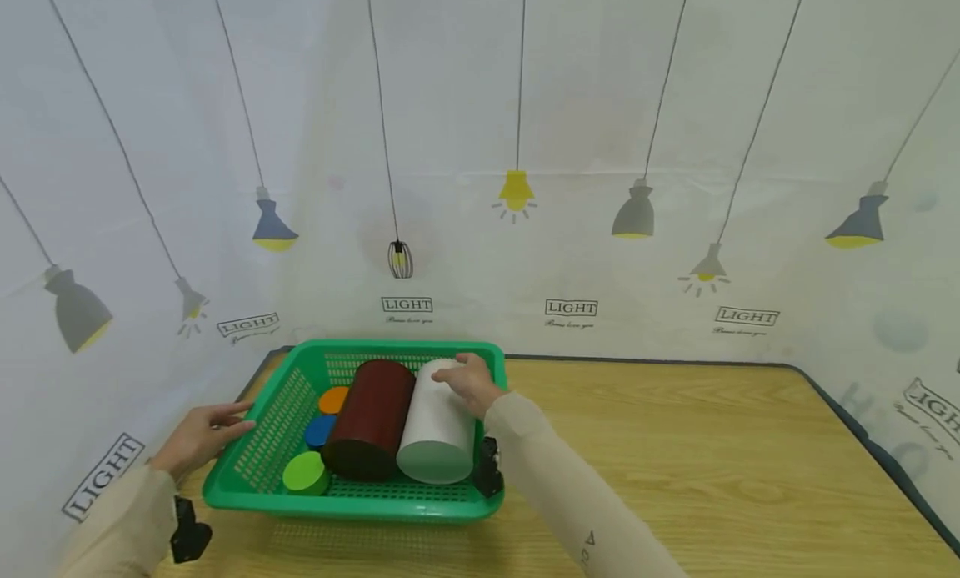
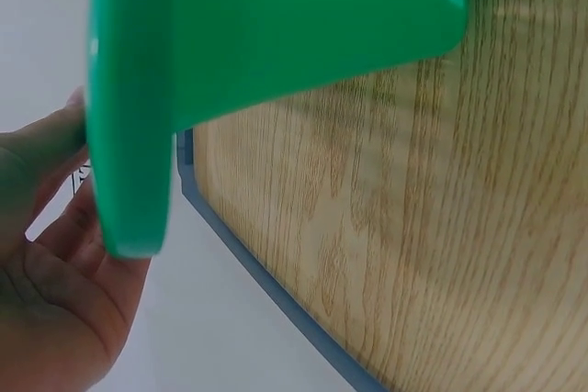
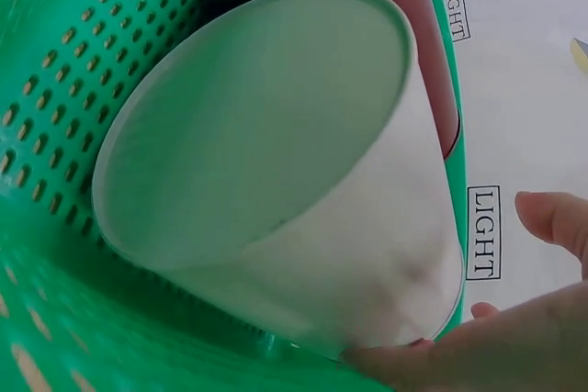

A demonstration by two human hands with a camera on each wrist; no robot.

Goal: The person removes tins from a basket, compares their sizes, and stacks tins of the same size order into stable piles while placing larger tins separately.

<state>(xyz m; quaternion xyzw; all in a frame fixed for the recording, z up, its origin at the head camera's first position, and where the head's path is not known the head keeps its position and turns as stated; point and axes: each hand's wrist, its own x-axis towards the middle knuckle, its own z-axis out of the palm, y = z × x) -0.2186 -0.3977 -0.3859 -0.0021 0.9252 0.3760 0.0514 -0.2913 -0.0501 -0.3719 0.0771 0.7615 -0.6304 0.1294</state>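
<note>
A green plastic basket (image 1: 345, 505) holds a dark red cylinder (image 1: 372, 411) and a white cylinder (image 1: 437, 428), lying side by side. My right hand (image 1: 472, 384) is at the far end of the white cylinder. In the right wrist view, fingertips touch the side of that white cylinder (image 3: 386, 245), while another digit stands away from it. My left hand (image 1: 198, 436) is at the basket's left rim, fingers fairly straight. The left wrist view shows the green rim (image 2: 133, 135) hiding some fingertips, so contact is hard to judge.
Left of the red cylinder, the basket also holds an orange round piece (image 1: 333, 399), a blue one (image 1: 321, 430) and a lime green one (image 1: 306, 473). Beneath is a wood-grain table (image 1: 675, 453) with a dark edge. A lamp-printed white backdrop (image 1: 585, 261) surrounds it.
</note>
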